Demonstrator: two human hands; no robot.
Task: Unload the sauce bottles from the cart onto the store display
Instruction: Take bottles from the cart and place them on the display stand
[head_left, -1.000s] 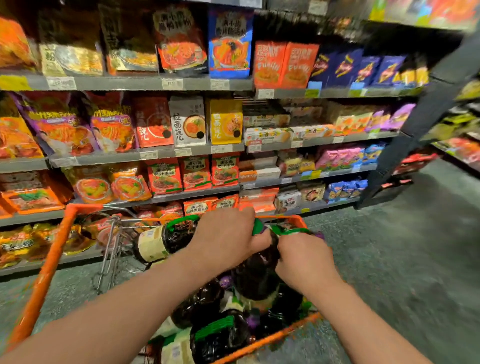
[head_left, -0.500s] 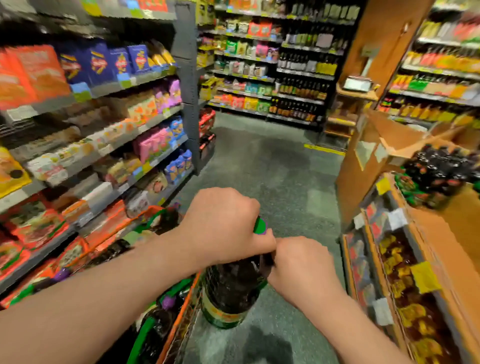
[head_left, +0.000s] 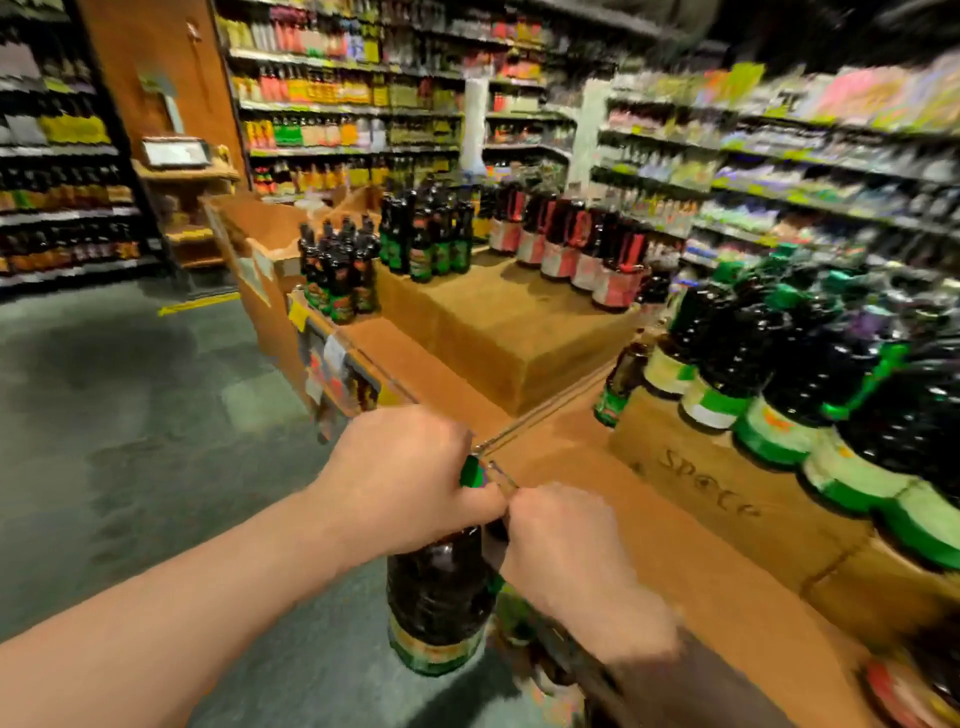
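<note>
**Now carrying a bottle toward the display**

Head view: both hands are gripping one dark sauce bottle (head_left: 441, 587) at its top. The left hand (head_left: 410, 478) is wrapping over the green-capped neck, and the right hand (head_left: 566, 551) is clenching at the same neck from the other side; whether it is also holding a second bottle below is too blurred to tell. The bottle is hanging upright, long axis vertical, over the grey floor (head_left: 130, 415) just beside the near edge of the brown store display (head_left: 727, 597). The open patch of display top is lying ahead and to the right of the hands, so the right hand is sitting nearer to it. Rows of green-labelled bottles (head_left: 779, 395) are standing on a cardboard box (head_left: 717, 493) at the right, red-labelled ones (head_left: 587, 254) farther back. Stocked shelving (head_left: 343, 104) is lining the room behind. The cart is not showing.
</note>
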